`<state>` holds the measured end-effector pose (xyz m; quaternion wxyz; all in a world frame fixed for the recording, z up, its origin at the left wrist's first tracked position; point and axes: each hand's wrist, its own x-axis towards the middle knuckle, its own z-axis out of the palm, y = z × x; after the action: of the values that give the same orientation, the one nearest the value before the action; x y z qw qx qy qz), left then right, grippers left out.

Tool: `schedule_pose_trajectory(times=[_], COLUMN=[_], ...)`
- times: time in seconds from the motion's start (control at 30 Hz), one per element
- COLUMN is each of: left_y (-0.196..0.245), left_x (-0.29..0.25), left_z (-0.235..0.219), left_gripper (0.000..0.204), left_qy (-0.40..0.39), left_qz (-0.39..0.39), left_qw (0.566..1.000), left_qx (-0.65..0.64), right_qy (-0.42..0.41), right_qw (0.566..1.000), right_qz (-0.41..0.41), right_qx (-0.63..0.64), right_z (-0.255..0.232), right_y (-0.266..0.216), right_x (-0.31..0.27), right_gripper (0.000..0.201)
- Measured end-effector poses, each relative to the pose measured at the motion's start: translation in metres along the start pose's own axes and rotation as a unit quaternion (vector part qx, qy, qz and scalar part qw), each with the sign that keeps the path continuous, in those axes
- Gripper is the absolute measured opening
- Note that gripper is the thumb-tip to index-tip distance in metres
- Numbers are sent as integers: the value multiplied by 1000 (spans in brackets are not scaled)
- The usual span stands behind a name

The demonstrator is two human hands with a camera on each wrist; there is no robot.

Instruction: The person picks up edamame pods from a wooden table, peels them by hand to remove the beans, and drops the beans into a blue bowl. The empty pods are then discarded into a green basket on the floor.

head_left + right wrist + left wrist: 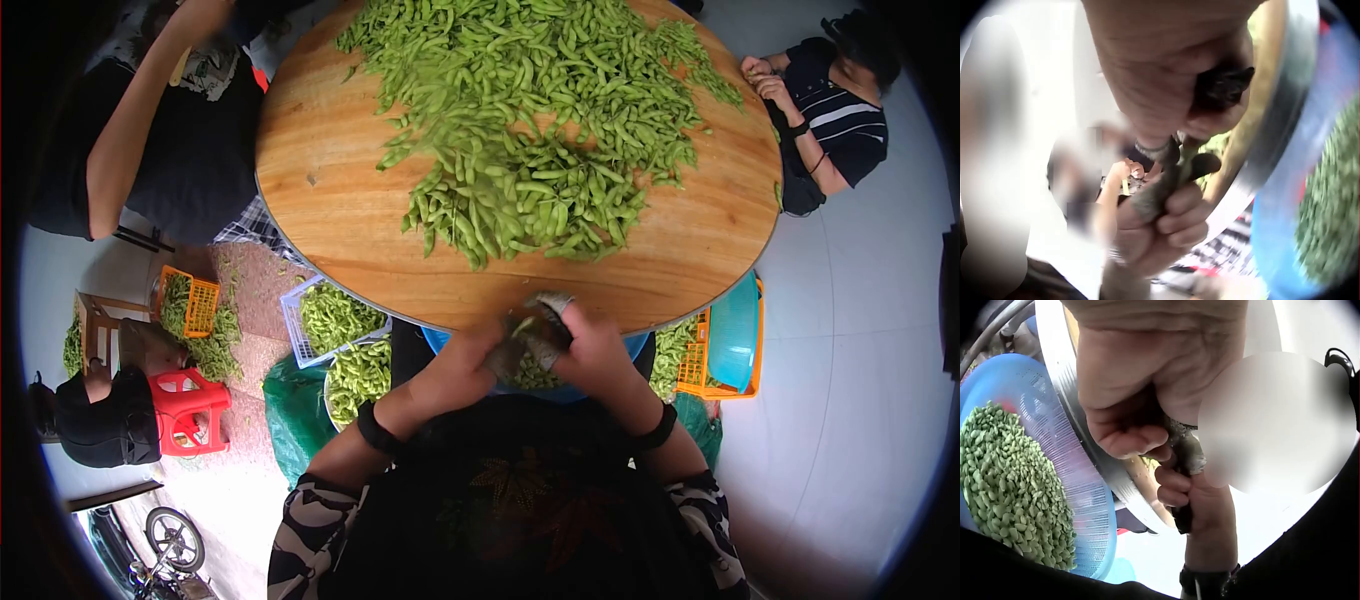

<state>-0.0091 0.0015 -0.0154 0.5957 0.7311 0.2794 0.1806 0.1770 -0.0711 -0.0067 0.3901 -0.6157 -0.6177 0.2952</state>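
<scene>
Both hands meet just off the near edge of the round wooden table (330, 210). My left hand (468, 358) pinches a green soybean pod (1189, 154) between covered fingertips. My right hand (600, 352) has its fingers curled and pinches the pod's upper end. Grey, worn coverings wrap some fingertips on both hands, and a dark piece of material (1222, 89) lies in the right palm. Below the hands sits a blue mesh basket (1082, 440) holding shelled green beans (1010, 487). A large heap of soybean pods (540, 110) covers the table's far and middle part.
A lavender crate (298, 325) of pods stands at the left, beside a green sack (295, 415). An orange crate (755, 350) with a teal basin (732, 330) is at the right. Other people sit around, one by a red stool (190, 405).
</scene>
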Motion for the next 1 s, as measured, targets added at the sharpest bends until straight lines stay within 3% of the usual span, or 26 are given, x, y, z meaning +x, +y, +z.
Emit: schedule_pose_trajectory(times=[0.03,0.07,0.13,0.23,0.37,0.43,0.47,0.53,0.57,0.63,0.67,0.73,0.77,0.83,0.87,0.93,0.97,1.0], left_y=[-3,-4,-1,2,10,-1,-3,3,4,6,7,6,5,2,3,5,2,-3], left_x=[0,-3,-8,-15,-23,-24,-24,-20,-17,-12,-11,-13,-15,-17,-18,-21,-25,-31], left_z=[3,2,-2,-3,-16,-18,-15,-8,-7,-8,-9,-10,-13,-18,-20,-22,-26,-34], left_gripper=[9,9,9,14,14,8,8,8,8,5,5,8,8,6,6,9,9,9], left_qy=[28,29,-33,-18,37,89,89,88,87,16,17,-56,-56,-114,-115,-55,-56,-3], left_qz=[101,104,55,33,-26,-51,-49,39,42,155,159,99,99,-98,-97,-95,-94,-63], left_qw=[991,990,992,993,994,982,983,983,983,984,984,990,990,941,941,963,963,981], left_qx=[85,86,107,116,100,156,155,159,158,81,81,-82,-83,-302,-303,-246,-247,-185], right_qy=[6,7,-38,-62,-9,-76,-76,60,61,53,54,-71,-71,-134,-133,-92,-92,-71], right_qw=[996,996,984,972,977,973,973,990,989,994,994,970,970,907,907,974,975,996], right_qz=[-32,-35,-14,26,-60,39,39,-68,-68,-85,-88,76,77,206,206,91,91,22], right_qx=[-80,-81,-171,-226,-203,-213,-215,-110,-112,35,32,220,219,343,342,185,183,48], right_z=[5,7,11,14,8,1,3,10,16,24,21,11,8,5,6,9,6,0], right_y=[7,8,7,-7,-4,-15,-15,-14,-8,2,2,-7,-10,-14,-13,-8,-8,-8], right_x=[-1,-2,-1,-6,-16,-20,-19,-13,-10,-3,-3,-5,-5,-4,-3,0,1,3], right_gripper=[33,33,36,30,31,30,30,27,27,21,21,17,17,17,17,17,17,18])
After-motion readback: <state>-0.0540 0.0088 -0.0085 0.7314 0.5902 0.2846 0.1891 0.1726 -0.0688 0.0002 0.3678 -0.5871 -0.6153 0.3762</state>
